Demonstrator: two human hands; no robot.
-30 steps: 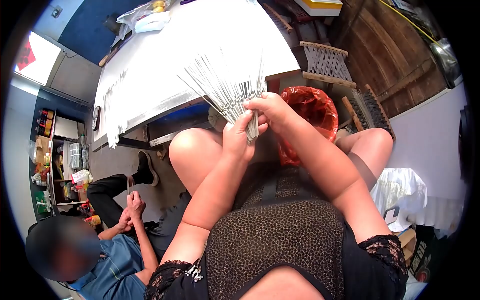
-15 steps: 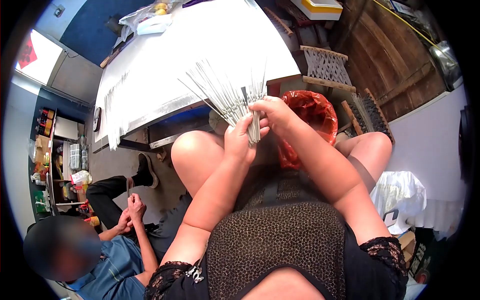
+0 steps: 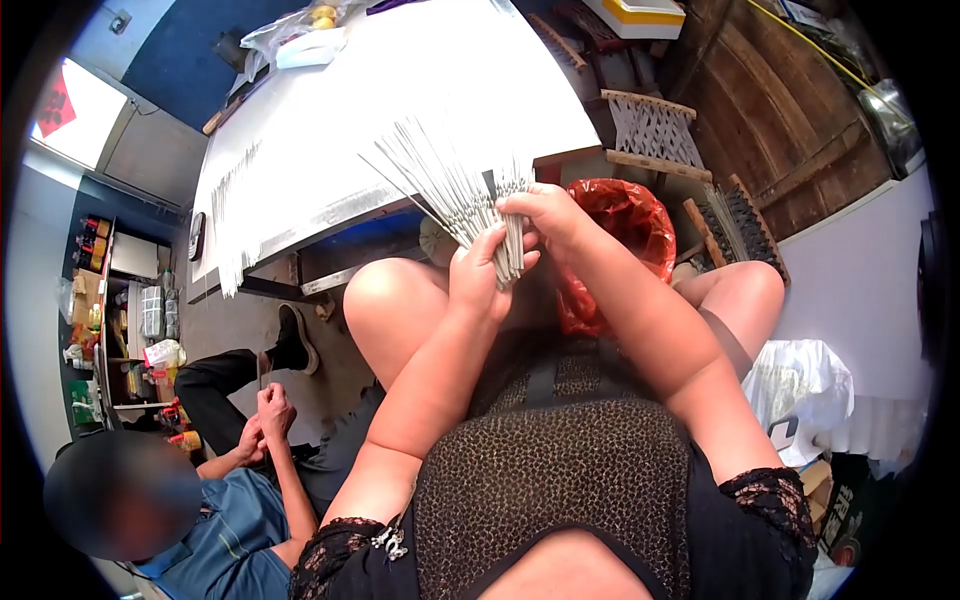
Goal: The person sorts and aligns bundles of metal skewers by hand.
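Observation:
A fanned bundle of thin metal rods (image 3: 455,205) spreads up and to the left over the table's near edge. My left hand (image 3: 480,272) is wrapped round the lower ends of the bundle. Close beside it, my right hand (image 3: 538,215) pinches the right part of the same rods, its thumb over them. A narrow gap splits the fan near the right side. More thin rods (image 3: 232,225) lie on the left end of the white table (image 3: 400,70).
Right of my knees stands a bin with a red liner (image 3: 650,230). A co-worker (image 3: 225,530) sits at lower left, hands together. A black phone (image 3: 197,236) lies on the table's left edge. Woven stools (image 3: 655,130) stand at upper right.
The right part of the fan has shifted slightly, its tips now shorter above my right hand. My left hand stays almost in place. The co-worker's hands have hardly moved.

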